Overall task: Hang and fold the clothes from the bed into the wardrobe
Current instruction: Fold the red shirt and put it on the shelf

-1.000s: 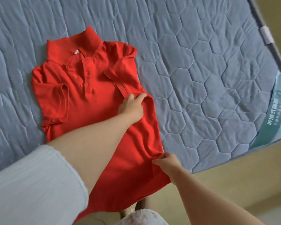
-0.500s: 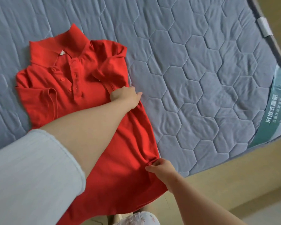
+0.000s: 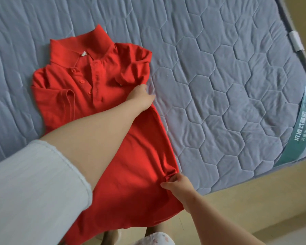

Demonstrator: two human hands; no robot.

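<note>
The red shirt [image 3: 140, 165] lay face up on the bed [image 3: 219, 85], collar away from the person, its hem hanging over the near edge. The left hand [image 3: 141, 99] rested at the shirt's right edge, just below a folded-in sleeve [image 3: 132, 68]; whether its fingers gripped the cloth could not be told. The right hand [image 3: 175, 182] pinched the same edge near the hem, fingers closed on the fabric.

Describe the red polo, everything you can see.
The polo is red knit-looking fabric: collar, white neck tag, red-buttoned placket, short sleeves folded in over the front. It lies face up on the mattress, collar away, hem hanging off the near edge. The left hand grips its image-right side fold by the sleeve; the right hand pinches that fold near the hem.
</note>
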